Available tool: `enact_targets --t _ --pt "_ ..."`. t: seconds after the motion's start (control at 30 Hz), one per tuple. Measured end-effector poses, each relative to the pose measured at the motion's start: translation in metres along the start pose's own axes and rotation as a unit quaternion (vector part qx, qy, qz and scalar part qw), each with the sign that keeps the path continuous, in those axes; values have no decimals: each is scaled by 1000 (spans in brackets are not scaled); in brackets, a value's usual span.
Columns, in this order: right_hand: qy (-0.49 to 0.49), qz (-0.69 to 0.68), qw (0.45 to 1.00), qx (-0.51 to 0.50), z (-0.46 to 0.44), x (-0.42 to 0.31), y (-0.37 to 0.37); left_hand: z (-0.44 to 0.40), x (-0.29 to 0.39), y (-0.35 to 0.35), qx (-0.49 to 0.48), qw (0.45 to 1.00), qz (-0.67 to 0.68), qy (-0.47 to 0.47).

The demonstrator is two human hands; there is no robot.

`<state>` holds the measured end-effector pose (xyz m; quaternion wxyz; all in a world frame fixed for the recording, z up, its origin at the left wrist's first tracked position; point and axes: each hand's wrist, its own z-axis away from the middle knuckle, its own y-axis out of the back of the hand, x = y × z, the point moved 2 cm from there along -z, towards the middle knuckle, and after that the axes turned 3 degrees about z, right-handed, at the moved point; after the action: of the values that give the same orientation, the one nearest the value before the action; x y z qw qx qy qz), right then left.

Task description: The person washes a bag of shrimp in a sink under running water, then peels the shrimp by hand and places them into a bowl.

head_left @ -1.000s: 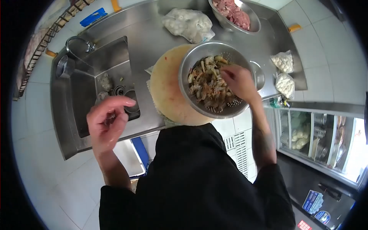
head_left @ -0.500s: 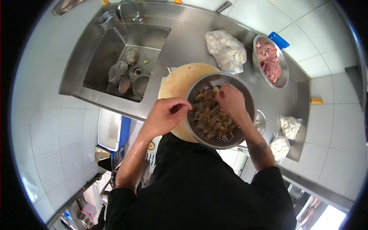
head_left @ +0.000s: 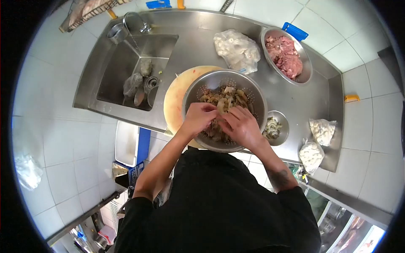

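A large metal colander (head_left: 257, 95) holds a heap of unpeeled shrimp (head_left: 242, 99) and stands partly over a round cutting board (head_left: 174, 99). Over the heap, my left hand (head_left: 200, 118) and my right hand (head_left: 241, 125) meet with fingertips pinched. Between them they grip one shrimp (head_left: 222, 105), its pale body sticking up past the fingers and partly hidden by them. To the right of the colander, a small metal bowl (head_left: 285, 126) holds several peeled shrimp (head_left: 272, 128).
A steel sink (head_left: 118, 55) with a running tap (head_left: 145, 28) lies left. Behind the colander sit a bag of pale food (head_left: 238, 50) and a bowl (head_left: 307, 69) of raw meat (head_left: 286, 57). Two bags (head_left: 322, 131) of white pieces (head_left: 311, 156) rest at the right edge.
My right hand has come from the far part of the heap toward me and met my left hand, with a shrimp now between them. The view has shifted, showing the small bowl more fully.
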<state>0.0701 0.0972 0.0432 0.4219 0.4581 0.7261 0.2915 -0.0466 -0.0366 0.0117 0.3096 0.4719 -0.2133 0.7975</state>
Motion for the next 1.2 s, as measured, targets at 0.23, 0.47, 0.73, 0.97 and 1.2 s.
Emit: enact_targets --t 0.23,0.47,0.73,0.97,1.2 --pt "-107 -10 994 8 -17 21 16 -3 6 39 55 956 -242 -157" --pt "-243 -18 969 36 -3 40 21 -50 11 15 72 877 -438 -182" --pt "-321 -6 947 29 14 29 37 -84 16 -49 -8 828 -536 -164" --pt "-315 -22 948 44 26 28 36 -89 10 -34 -9 850 -515 -107" --pt "-276 -90 956 42 3 46 15 -63 32 -15 -31 866 -465 -181"
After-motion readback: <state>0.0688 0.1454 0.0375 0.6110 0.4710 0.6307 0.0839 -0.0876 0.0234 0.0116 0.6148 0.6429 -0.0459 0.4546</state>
